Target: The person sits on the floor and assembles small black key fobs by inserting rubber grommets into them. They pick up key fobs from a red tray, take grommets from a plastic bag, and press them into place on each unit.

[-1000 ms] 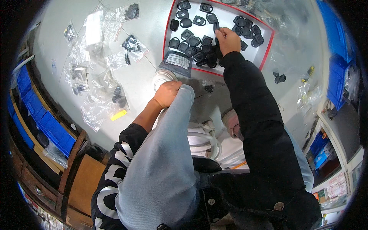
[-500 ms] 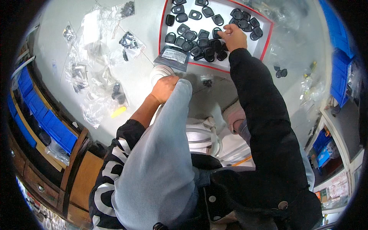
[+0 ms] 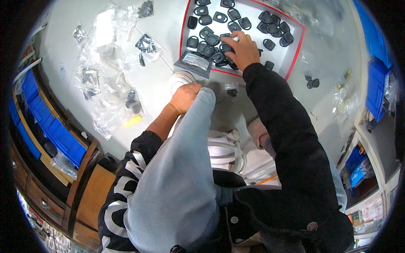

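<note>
A shallow white box with a red rim (image 3: 303,38) holds many black car key fobs, some with a keyring loop. My right hand (image 3: 242,49) reaches into it palm down, thumb and index finger around a key fob (image 3: 225,47) at the crowded near side. Its palm hides other fobs. A cluster of key fobs (image 3: 276,27) lies at the right, with a single one (image 3: 268,44) below it. My left hand (image 3: 185,98) rests closed against my raised knee (image 3: 206,99); whether it holds anything is hidden.
A grey labelled pouch (image 3: 195,63) overlaps the box's near left corner. Clear plastic bags (image 3: 105,55), some with small black parts, cover the left floor. A yellow tool (image 3: 133,122) lies there. Several loose black pieces (image 3: 312,82) sit right. Blue bins (image 3: 55,122) line the left.
My right hand has moved left and nearer within the box, off one fob to another in the pile. A fob now lies just beyond my fingers. My left hand stays at the knee.
</note>
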{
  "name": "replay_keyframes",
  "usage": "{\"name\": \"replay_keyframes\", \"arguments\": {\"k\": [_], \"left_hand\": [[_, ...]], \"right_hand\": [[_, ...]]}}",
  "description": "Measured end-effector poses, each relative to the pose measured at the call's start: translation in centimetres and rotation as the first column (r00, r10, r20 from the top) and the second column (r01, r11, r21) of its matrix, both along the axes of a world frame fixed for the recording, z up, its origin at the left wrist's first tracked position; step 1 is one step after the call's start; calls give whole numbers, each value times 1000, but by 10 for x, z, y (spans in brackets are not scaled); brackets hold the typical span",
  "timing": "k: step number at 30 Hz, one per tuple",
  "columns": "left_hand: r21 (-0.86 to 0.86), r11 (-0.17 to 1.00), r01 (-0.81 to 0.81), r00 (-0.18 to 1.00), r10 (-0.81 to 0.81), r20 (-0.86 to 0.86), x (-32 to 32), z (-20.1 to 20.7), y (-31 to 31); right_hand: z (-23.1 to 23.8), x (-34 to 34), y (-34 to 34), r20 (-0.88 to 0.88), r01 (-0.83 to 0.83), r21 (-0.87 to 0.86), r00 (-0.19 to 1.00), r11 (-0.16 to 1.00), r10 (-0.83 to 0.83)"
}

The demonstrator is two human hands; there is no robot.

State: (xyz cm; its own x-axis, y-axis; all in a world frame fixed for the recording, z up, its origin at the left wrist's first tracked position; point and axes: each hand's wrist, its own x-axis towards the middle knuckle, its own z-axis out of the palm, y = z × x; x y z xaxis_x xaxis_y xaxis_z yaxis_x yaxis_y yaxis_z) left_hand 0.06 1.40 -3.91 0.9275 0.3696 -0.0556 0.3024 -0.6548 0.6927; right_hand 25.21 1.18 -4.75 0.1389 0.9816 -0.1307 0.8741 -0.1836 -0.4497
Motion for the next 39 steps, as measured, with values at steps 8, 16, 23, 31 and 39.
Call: {"name": "replay_keyframes", "arguments": {"k": [8, 16, 23, 31, 39], "left_hand": [[-28, 1000, -4, 999, 3, -34, -1, 1, 0], [-18, 1000, -3, 1000, 3, 5, -3, -3, -1], [-54, 998, -33, 999, 34, 22, -3, -3, -1], [-86, 994, -70, 997, 67, -41, -3, -3, -2], [-42, 999, 2, 999, -3, -37, -2, -2, -1]], "right_hand": [[-5, 18, 44, -86, 44, 209, 996, 977, -26], [-10, -4, 55, 77, 1, 158, 997, 987, -13], [-4, 18, 29, -55, -26, 72, 998, 997, 30], [-12, 6, 35, -80, 153, 99, 986, 983, -145], [-1, -6, 1, -116, 39, 1, 992, 999, -39]]}}
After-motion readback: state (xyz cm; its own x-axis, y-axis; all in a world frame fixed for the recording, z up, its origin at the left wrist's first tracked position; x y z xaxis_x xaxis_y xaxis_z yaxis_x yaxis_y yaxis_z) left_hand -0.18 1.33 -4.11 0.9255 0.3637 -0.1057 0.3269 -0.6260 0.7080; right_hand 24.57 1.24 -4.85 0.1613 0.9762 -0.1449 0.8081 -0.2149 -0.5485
